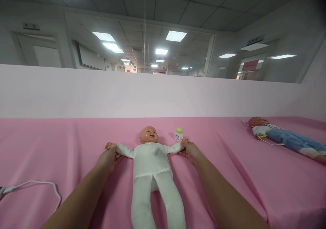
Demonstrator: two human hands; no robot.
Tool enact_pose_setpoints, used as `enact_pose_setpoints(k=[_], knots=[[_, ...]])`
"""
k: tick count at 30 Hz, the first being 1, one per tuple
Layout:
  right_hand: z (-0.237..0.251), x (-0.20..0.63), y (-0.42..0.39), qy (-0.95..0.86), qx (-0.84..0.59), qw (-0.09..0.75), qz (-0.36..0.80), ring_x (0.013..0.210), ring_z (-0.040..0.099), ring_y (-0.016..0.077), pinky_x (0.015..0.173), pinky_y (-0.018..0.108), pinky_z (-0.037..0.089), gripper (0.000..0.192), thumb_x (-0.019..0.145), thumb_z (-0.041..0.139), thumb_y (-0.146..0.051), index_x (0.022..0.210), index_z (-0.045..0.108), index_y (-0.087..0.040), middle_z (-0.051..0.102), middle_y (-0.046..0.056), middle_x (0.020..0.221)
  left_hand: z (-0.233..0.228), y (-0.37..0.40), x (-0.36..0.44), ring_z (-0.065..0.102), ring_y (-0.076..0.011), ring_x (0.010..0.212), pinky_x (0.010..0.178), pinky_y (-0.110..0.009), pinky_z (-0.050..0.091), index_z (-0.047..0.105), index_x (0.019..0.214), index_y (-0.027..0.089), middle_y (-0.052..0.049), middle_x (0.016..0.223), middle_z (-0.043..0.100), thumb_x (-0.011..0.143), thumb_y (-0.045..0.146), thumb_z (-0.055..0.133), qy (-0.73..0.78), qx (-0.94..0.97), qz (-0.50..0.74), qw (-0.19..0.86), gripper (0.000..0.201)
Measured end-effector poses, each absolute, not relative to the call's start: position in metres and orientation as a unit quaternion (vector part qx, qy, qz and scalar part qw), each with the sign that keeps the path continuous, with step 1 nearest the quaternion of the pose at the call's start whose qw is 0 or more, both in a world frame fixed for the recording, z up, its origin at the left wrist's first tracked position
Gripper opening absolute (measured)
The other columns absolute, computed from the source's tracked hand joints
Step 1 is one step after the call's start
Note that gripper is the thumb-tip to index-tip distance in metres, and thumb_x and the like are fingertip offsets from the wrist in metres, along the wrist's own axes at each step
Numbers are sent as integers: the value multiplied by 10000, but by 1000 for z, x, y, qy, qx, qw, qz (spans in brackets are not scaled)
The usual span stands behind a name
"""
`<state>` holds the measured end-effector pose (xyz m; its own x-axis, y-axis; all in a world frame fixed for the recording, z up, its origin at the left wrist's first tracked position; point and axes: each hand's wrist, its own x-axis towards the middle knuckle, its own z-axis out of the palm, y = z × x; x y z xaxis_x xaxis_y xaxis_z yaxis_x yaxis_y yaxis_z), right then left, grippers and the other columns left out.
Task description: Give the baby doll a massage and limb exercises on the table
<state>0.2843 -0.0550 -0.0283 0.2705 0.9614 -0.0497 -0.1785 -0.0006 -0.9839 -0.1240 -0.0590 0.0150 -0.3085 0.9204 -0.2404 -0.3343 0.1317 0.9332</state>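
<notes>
A baby doll (152,161) with a white cloth body lies face up on the pink sheet (203,188), its arms stretched out to both sides. My left hand (109,157) is closed around the doll's forearm on the left, near its wrist. On the other side, my right hand (190,151) grips the doll's other arm close to its small hand. Just beyond my right hand stands a small white bottle (178,134) with a green cap, upright beside the doll's head. Parts of my fingers are hidden under the doll's arms.
Another doll (285,137) in blue and white clothes lies at the far right, with a thin white cord over it. A white cable (38,182) curls at the lower left. Behind the sheet runs a white low wall (152,93) topped with glass.
</notes>
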Motion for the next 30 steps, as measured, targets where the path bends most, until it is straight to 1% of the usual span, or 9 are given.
enact_pose_setpoints(k=[3, 7, 11, 14, 16, 18, 21, 26, 30], knots=[[-22, 278, -58, -357, -535, 613, 460, 911, 783, 286, 753, 441, 678, 441, 783, 763, -334, 1177, 620, -195, 771, 142, 1096, 20, -65, -121, 756, -227, 911, 804, -357, 648, 584, 1114, 188, -107, 1076, 717, 863, 213, 662, 549, 309, 605, 486, 264], [-3, 263, -69, -434, -541, 654, 303, 968, 777, 291, 832, 449, 672, 608, 808, 759, -415, 1356, 566, -238, 765, 109, 1179, 25, -75, -114, 715, -281, 1116, 944, -410, 604, 629, 1127, 209, -87, 1166, 731, 871, 350, 686, 519, 463, 606, 386, 298], [15, 236, -91, -558, -495, 636, 199, 1033, 760, 268, 935, 441, 640, 594, 835, 731, -362, 1402, 588, -257, 755, 84, 1253, 25, -88, -100, 688, -300, 1161, 980, -428, 565, 651, 1130, 239, -67, 1210, 736, 891, 430, 661, 517, 601, 551, 261, 306], [25, 214, -108, -680, -416, 577, 179, 1086, 738, 253, 960, 422, 624, 456, 846, 697, -265, 1301, 686, -273, 740, 59, 1300, 28, -100, -89, 682, -286, 1161, 983, -411, 550, 671, 1190, 272, -46, 1261, 729, 897, 407, 642, 501, 697, 480, 183, 323], [28, 202, -116, -755, -383, 509, 156, 1082, 729, 251, 972, 422, 607, 404, 834, 683, -188, 1220, 737, -291, 771, 37, 1216, 31, -106, -84, 680, -285, 1145, 962, -404, 546, 696, 1194, 286, -41, 1236, 739, 878, 361, 646, 485, 753, 422, 139, 329], [29, 195, -120, -814, -360, 442, 111, 1079, 713, 258, 991, 434, 582, 433, 801, 663, -104, 1175, 766, -297, 783, 33, 1149, 34, -109, -81, 671, -291, 1145, 958, -409, 540, 723, 1163, 285, -46, 1211, 748, 859, 322, 647, 467, 794, 373, 115, 316], [25, 191, -119, -855, -341, 388, 53, 1127, 677, 272, 1040, 463, 540, 542, 747, 624, -19, 1201, 772, -276, 767, 52, 1187, 35, -110, -80, 660, -297, 1165, 986, -427, 525, 741, 1136, 276, -56, 1216, 748, 848, 289, 636, 462, 815, 335, 105, 307], [22, 195, -116, -824, -376, 417, 77, 1134, 677, 277, 1028, 463, 546, 505, 773, 657, -71, 1211, 777, -292, 776, 46, 1182, 34, -109, -78, 682, -300, 1121, 958, -418, 531, 747, 1164, 276, -58, 1205, 755, 862, 358, 648, 469, 807, 340, 111, 329], [20, 208, -109, -743, -421, 483, 193, 1082, 714, 252, 964, 422, 588, 409, 837, 689, -205, 1222, 762, -324, 775, 22, 1210, 33, -108, -79, 686, -293, 1114, 910, -380, 539, 742, 1193, 296, -37, 1220, 756, 868, 433, 665, 484, 783, 362, 147, 361]])
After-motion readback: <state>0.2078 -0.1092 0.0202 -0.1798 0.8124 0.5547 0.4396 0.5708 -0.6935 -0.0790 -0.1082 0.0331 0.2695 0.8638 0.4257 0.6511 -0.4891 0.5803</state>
